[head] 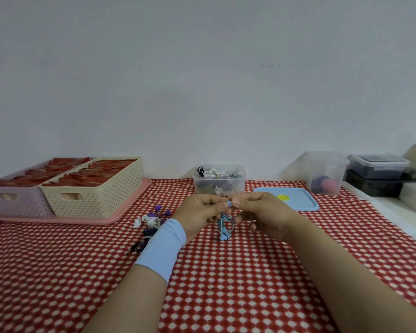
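Both hands meet near the table's middle: the left hand (202,210) and right hand (257,212) each pinch the blue earphones (225,224), fingers curled, cord dangling below.

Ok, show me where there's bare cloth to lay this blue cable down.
Bare tablecloth lies in front of the pink tray, and again right of the right hand, nearside of the blue lid. Crowded: coiled earphones beside the left hand, clear tub just behind the blue cable both hold.
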Available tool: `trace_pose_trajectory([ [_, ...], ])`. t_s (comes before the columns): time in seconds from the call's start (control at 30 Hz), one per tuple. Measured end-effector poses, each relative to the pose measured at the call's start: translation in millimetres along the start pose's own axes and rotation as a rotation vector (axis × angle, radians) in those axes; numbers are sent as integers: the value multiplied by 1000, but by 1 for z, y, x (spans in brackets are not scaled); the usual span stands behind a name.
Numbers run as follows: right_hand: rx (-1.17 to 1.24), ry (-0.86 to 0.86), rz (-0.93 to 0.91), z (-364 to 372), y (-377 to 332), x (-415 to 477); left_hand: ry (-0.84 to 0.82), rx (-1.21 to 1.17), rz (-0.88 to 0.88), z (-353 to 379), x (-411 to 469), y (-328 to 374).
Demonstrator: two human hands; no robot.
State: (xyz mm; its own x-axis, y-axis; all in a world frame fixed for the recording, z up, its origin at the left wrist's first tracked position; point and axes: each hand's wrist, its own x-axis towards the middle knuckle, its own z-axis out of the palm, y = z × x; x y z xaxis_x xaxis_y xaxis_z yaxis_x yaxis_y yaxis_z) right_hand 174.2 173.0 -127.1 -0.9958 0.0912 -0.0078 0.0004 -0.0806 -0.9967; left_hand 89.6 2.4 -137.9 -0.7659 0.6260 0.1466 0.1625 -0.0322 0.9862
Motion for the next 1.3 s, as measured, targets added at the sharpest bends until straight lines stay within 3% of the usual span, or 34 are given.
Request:
trace_pose_trajectory([
  [0.4, 24, 20, 5, -1, -3, 1, 32, 46, 25, 2, 2, 6],
  [0.7, -303, 223, -75, 1, -3, -3, 105, 493, 124, -9, 2, 13],
  [0.9, -640, 259, -109, -5, 6, 4, -131, 911, -146, -9, 5, 6],
  [1.1, -821, 266, -126, -5, 7, 5, -52, 815, -129, -13, 7, 3],
  [1.3, -559, 152, -193, 6, -1, 3, 7, 717, 65, -12, 3, 14],
])
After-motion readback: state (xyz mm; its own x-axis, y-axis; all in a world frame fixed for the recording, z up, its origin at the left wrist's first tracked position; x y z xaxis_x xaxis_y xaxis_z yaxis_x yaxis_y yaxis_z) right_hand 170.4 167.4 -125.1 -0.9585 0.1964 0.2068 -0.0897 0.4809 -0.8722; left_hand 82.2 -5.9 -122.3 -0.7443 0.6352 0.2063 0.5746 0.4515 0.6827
